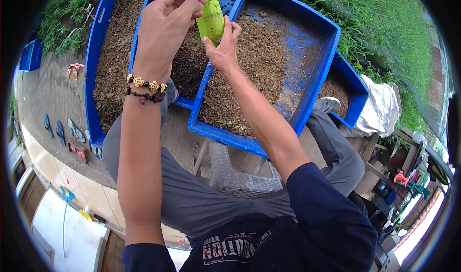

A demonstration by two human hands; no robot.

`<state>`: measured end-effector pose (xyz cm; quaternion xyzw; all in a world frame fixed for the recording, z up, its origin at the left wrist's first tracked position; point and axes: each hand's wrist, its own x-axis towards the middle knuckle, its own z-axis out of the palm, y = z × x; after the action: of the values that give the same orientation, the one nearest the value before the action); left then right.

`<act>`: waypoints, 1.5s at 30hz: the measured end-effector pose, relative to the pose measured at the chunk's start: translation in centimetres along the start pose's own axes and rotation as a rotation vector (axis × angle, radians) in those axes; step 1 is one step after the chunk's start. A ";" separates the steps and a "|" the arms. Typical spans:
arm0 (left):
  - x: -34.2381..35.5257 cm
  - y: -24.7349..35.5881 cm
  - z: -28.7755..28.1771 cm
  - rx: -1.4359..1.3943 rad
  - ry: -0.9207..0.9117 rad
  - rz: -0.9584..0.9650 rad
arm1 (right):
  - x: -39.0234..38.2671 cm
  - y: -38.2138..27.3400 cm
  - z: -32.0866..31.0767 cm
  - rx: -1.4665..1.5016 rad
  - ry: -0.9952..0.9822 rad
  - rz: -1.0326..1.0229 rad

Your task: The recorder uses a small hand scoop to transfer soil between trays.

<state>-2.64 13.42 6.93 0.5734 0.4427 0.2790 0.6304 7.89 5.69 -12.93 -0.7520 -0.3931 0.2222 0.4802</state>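
Note:
My right hand (222,51) grips a dirt-speckled lime-green plastic scoop (211,20), held upright over the blue trays. My left hand (170,20) is raised beside the scoop's top, its thumb and fingers curled together near the edge; whatever they hold is too small to make out. Gold and dark bead bracelets (145,87) circle my left wrist. Below my right hand is a blue tray (336,34) of pale brown crumbly material (245,94); darker material (185,70) lies in the tray behind my hands.
Another filled tray (91,80) stands left, and a smaller one (357,99) right, beside a white sack (379,108). A woven plastic seat (240,185) is between my legs. Sandals (60,132) lie on the left paving; grass and netting rise behind the trays.

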 end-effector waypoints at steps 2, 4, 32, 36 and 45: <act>0.0 -0.2 0.2 0.014 -0.012 0.029 | 0.5 0.1 -0.9 0.007 -0.025 -0.006; 0.0 -0.3 0.6 0.025 -0.030 0.061 | 1.2 0.6 -1.7 0.034 -0.049 0.007; -0.2 -0.9 2.4 0.066 -0.029 -0.029 | -7.6 19.7 -23.7 0.434 0.045 0.968; -0.2 -0.9 2.6 0.078 -0.032 -0.031 | -7.2 19.7 -22.6 0.403 0.011 0.988; -0.4 -0.7 2.1 0.063 -0.028 -0.021 | -6.8 17.3 -18.3 0.391 -0.076 0.940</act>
<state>-1.09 11.98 6.21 0.5921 0.4483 0.2501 0.6212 23.46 -13.75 -20.69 -0.7351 0.0191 0.5108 0.4453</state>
